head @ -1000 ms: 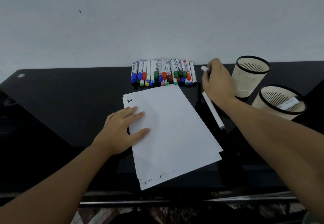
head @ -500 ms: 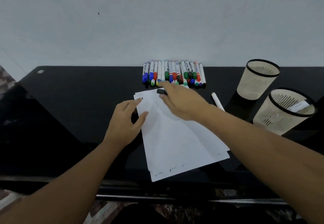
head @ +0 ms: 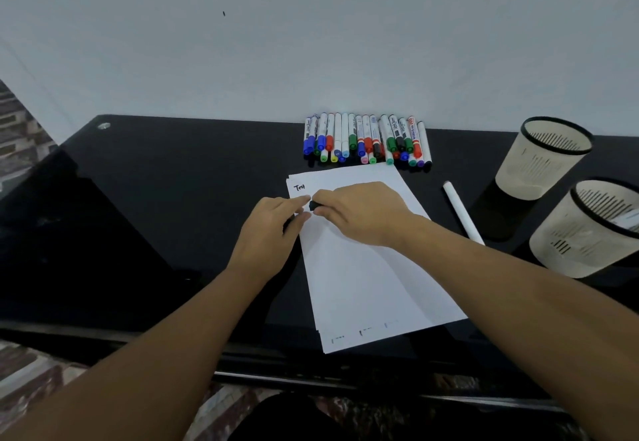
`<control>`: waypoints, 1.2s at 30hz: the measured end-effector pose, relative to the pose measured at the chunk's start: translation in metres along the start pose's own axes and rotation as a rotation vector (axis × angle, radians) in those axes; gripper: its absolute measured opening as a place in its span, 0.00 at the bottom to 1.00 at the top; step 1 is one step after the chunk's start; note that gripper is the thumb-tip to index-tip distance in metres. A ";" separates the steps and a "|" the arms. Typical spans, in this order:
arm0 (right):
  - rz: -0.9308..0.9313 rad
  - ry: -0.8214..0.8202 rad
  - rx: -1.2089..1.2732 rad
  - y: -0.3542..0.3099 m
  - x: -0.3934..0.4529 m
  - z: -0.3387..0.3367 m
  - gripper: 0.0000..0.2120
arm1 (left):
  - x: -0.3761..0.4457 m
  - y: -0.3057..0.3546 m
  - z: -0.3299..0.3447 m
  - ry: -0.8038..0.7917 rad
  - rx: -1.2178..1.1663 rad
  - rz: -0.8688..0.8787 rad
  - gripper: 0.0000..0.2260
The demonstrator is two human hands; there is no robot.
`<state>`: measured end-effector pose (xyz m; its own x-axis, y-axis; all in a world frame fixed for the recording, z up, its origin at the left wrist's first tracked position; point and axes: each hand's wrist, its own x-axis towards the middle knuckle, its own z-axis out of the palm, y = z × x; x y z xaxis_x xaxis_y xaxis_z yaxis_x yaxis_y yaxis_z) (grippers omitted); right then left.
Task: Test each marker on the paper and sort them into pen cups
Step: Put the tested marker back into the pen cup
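Both hands newly together over the paper (head: 363, 268), right hand (head: 363, 214) and left hand (head: 273, 233) pinching a black cap (head: 314, 205), axis unclear.

Both forearms reach forward, the left hand (head: 269, 229) and right hand (head: 363, 214) meeting with fingers curled together.

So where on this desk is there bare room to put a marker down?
Free: the black desk left of the paper, and the strip between the paper and the loose white marker. Crowded: the marker row and the pen cups.
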<state>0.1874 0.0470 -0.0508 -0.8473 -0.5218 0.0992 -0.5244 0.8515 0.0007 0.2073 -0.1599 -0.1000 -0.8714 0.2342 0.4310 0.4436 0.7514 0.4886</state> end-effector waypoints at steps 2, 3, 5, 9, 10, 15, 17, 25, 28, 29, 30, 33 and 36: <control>-0.006 0.017 -0.021 -0.002 -0.002 0.001 0.17 | -0.001 -0.001 0.000 -0.006 0.002 0.012 0.15; -0.004 0.017 -0.024 -0.003 -0.003 -0.001 0.18 | -0.001 -0.001 0.000 -0.008 0.002 0.014 0.15; 0.005 0.008 -0.023 -0.003 -0.001 -0.003 0.19 | -0.001 -0.001 -0.001 -0.009 -0.008 0.014 0.15; 0.016 -0.021 0.007 -0.005 0.000 -0.008 0.19 | -0.001 0.001 -0.003 -0.014 -0.021 0.009 0.11; 0.023 -0.016 0.040 -0.006 -0.001 -0.009 0.18 | -0.001 0.001 -0.003 -0.011 -0.017 -0.007 0.10; 0.133 0.040 0.474 -0.003 -0.002 -0.015 0.11 | 0.008 -0.006 -0.010 0.041 0.013 -0.323 0.06; 0.246 0.070 0.693 -0.002 0.002 -0.016 0.12 | 0.014 -0.013 -0.014 -0.009 0.097 -0.404 0.07; 0.455 -0.041 1.106 -0.012 0.013 -0.006 0.26 | 0.020 -0.034 -0.018 -0.141 0.223 -0.220 0.22; 0.369 -0.178 0.994 -0.005 0.010 -0.006 0.29 | 0.020 -0.039 -0.011 -0.121 0.260 -0.121 0.18; 0.349 -0.185 0.921 -0.003 0.010 -0.005 0.28 | 0.019 -0.040 -0.009 -0.112 0.255 -0.110 0.17; 0.335 -0.178 0.844 -0.002 0.011 -0.004 0.26 | 0.019 -0.041 -0.008 -0.105 0.252 -0.102 0.16; 0.280 -0.084 0.750 -0.001 0.012 0.000 0.14 | 0.017 -0.044 -0.007 -0.103 0.266 -0.082 0.15; 0.278 0.049 0.846 -0.003 0.014 0.003 0.05 | 0.020 -0.045 -0.009 -0.108 0.273 -0.075 0.15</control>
<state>0.1767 0.0366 -0.0524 -0.9587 -0.2829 0.0285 -0.2039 0.6141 -0.7624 0.1719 -0.1946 -0.1069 -0.9232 0.2253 0.3114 0.3176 0.9035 0.2877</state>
